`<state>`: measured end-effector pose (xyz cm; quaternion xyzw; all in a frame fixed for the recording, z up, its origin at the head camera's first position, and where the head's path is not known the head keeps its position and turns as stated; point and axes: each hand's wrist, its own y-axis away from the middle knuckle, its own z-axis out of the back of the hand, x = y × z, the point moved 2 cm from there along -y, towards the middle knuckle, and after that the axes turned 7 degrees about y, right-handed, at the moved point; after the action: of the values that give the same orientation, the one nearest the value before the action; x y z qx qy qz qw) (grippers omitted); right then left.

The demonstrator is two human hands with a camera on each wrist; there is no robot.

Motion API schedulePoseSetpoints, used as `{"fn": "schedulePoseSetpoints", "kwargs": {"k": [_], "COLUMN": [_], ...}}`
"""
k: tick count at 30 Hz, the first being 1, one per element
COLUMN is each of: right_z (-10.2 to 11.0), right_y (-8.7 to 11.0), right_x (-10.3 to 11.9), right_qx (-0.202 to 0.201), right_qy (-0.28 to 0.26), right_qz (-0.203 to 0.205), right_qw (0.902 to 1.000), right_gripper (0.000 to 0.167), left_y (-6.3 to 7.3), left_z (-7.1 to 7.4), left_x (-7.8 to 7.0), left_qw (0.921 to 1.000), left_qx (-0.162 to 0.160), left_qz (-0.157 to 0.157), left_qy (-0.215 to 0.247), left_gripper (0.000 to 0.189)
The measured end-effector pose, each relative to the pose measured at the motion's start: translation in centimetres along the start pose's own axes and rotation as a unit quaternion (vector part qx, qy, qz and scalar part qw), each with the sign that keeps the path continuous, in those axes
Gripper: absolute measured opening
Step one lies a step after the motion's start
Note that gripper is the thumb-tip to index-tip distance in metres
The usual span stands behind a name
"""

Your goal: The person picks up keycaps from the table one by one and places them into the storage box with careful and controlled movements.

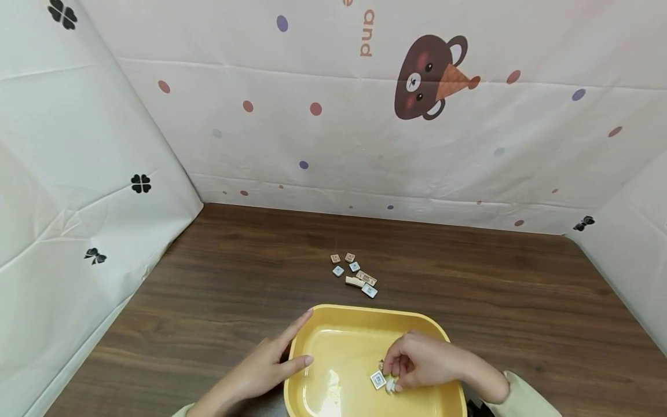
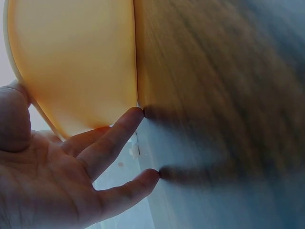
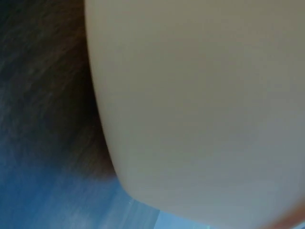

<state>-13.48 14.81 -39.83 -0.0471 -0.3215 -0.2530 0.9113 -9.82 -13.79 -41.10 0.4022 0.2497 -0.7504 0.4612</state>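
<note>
A yellow tray [image 1: 323, 341] stands on the table in front of me. My left hand [image 1: 271, 362] holds its left rim, thumb over the edge and fingers along the outside wall. In the left wrist view, two fingertips [image 2: 138, 114] reach down to the table. My right hand [image 1: 419, 359] is inside the tray, fingers curled around a small pale piece [image 1: 391, 385] that they partly hide. Right beside it lies a white-and-blue square keycap [image 1: 378, 380]. Outside, beyond the far rim, lie several small keycaps [image 1: 367, 278], square and wide, beige and light blue.
The dark wood table [image 1: 250, 260] extends around the tray. White printed cloth [image 1: 250, 139] hangs at the back and on both sides. Only a blurred pale surface [image 3: 190, 105] fills most of the right wrist view.
</note>
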Motion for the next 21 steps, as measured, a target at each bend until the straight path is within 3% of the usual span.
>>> {"fn": "schedulePoseSetpoints", "kwargs": {"k": [9, 16, 21], "right_z": [0.3, 0.9, 1.1], "right_y": [0.0, 0.1, 0.3], "right_x": [0.4, 1.2, 1.9], "right_qx": [-0.012, -0.029, -0.045], "right_qy": [0.038, 0.135, 0.187], "right_qz": [0.016, 0.02, -0.002], "right_qw": [0.9991, 0.9902, 0.9814], "right_gripper": [0.015, 0.016, 0.013], "left_y": [0.0, 0.0, 0.0], "left_z": [0.1, 0.0, 0.0], "left_x": [0.0, 0.0, 0.0], "left_qw": [0.9999, 0.9999, 0.9999], "left_qx": [0.01, 0.008, 0.009], "left_qz": [0.008, 0.005, 0.006], "left_qy": [0.004, 0.004, 0.004], "left_gripper": [0.068, 0.068, 0.068]}}
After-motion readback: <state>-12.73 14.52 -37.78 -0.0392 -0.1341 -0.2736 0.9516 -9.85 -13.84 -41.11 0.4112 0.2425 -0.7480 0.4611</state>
